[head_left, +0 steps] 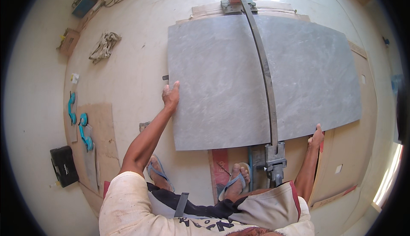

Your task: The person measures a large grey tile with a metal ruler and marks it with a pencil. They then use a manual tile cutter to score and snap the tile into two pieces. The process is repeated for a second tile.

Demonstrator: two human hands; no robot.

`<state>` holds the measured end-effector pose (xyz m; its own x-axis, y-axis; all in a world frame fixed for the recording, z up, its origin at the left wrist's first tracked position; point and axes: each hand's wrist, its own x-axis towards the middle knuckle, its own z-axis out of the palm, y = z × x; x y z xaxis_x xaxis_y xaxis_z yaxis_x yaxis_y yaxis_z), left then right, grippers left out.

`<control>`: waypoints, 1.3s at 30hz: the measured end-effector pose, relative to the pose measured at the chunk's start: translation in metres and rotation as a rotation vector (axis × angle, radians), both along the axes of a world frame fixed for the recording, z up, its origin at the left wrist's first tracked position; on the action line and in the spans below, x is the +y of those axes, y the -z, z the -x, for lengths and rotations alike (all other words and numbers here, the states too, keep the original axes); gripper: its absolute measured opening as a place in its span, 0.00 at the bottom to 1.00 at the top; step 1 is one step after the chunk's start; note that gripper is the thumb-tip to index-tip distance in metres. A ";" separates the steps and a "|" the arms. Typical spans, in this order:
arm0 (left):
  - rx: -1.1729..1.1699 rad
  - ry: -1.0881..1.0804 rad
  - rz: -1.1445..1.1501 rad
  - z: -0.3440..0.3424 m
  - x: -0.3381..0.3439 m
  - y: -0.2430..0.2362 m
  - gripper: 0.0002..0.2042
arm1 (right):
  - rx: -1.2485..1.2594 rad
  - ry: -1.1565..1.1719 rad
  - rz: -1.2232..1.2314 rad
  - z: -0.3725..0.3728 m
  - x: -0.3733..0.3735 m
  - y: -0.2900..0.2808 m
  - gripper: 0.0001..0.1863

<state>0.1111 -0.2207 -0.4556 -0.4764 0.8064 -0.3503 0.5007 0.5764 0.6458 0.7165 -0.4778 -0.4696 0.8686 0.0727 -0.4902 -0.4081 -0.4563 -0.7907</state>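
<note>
A large grey tile [218, 82] with a marbled surface lies in front of me, beneath the long metal rail [265, 71] of a manual tile cutter. My left hand [171, 94] grips the tile's left edge, thumb side up, its other fingers mostly hidden under the slab. At the near edge, right of the rail, my right hand [316, 138] holds the tile with its fingers partly out of sight below. The cutter's near end bracket [275, 157] sits just off the tile's near edge, close to my knees. Its far end bracket [237, 6] stands beyond the far edge.
Cardboard sheets [341, 159] lie under and around the tile. On the left are teal suction lifters [85, 131], a black case [64, 166], a crumpled cloth [104, 47] and a cardboard box [69, 42]. A blue machine [86, 2] with cables stands farther back. My sandalled feet flank the work.
</note>
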 end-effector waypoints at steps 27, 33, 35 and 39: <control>0.013 0.033 -0.024 -0.023 0.009 0.008 0.41 | 0.100 0.062 -0.174 -0.002 0.003 0.011 0.11; 0.091 0.065 -0.030 -0.030 0.003 0.004 0.39 | 0.160 -0.060 -0.222 0.007 -0.009 0.000 0.17; 0.068 0.052 0.000 -0.034 -0.001 -0.003 0.38 | 0.182 -0.132 -0.208 0.008 -0.011 -0.007 0.19; 0.119 0.105 -0.014 -0.021 -0.001 0.002 0.37 | 0.163 -0.196 -0.140 0.019 -0.004 -0.016 0.17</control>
<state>0.1325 -0.2217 -0.4577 -0.4271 0.8582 -0.2848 0.6310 0.5085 0.5859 0.6976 -0.4815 -0.4541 0.7419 0.3080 -0.5956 -0.4500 -0.4297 -0.7828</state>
